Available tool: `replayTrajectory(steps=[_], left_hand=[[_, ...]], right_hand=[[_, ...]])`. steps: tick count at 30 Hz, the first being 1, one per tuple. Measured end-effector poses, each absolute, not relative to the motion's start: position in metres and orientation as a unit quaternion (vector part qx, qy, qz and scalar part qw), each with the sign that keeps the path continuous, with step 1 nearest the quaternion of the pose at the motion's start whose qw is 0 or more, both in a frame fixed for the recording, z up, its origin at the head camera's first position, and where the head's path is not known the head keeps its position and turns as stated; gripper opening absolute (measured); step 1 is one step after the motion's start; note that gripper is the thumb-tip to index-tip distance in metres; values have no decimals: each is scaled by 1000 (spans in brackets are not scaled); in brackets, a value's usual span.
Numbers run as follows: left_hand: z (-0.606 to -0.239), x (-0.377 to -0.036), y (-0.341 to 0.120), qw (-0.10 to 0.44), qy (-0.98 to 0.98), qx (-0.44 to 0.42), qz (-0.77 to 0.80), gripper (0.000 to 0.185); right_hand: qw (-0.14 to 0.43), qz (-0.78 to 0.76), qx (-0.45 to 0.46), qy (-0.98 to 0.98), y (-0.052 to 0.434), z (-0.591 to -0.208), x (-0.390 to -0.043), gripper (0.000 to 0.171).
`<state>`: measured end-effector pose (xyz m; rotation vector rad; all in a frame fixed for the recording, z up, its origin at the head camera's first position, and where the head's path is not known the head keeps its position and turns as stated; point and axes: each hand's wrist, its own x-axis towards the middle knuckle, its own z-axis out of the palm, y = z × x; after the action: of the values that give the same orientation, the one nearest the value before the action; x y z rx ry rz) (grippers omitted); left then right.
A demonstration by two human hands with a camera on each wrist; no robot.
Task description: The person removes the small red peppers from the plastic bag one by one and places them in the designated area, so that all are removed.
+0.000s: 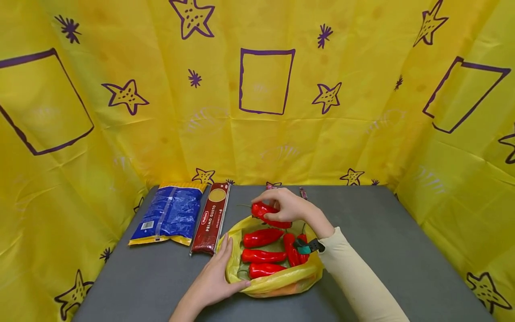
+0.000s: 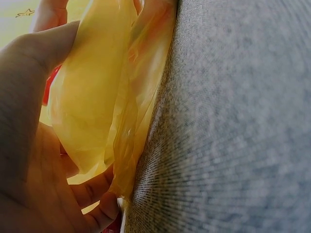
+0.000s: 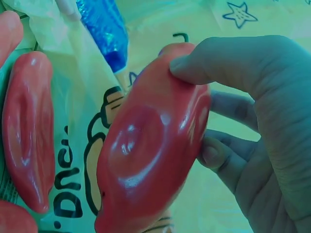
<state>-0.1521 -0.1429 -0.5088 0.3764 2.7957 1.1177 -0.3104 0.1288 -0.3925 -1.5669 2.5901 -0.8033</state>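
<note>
Left of the yellow bag (image 1: 277,279) lie a blue packet (image 1: 169,213) and a spaghetti pack (image 1: 211,218), the left hand (image 1: 213,279) pinches the bag's near-left rim, 5 red peppers (image 1: 262,237) lie inside, and the right hand (image 1: 287,206) clasps a 6th pepper (image 1: 268,213) over its far rim, so packing looks unfinished.

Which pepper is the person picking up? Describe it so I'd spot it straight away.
Find the yellow bag in the middle of the grey table. At its far rim, the right hand grips one red pepper. The other peppers lie loose inside the bag; only this one is held.
</note>
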Motion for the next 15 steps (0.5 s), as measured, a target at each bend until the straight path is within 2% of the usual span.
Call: replayTrajectory(steps=[15], left_hand=[[-509, -153, -142, 61, 924, 113, 360, 130]], right_hand=[[0, -361, -338, 869, 168, -398, -304, 48]])
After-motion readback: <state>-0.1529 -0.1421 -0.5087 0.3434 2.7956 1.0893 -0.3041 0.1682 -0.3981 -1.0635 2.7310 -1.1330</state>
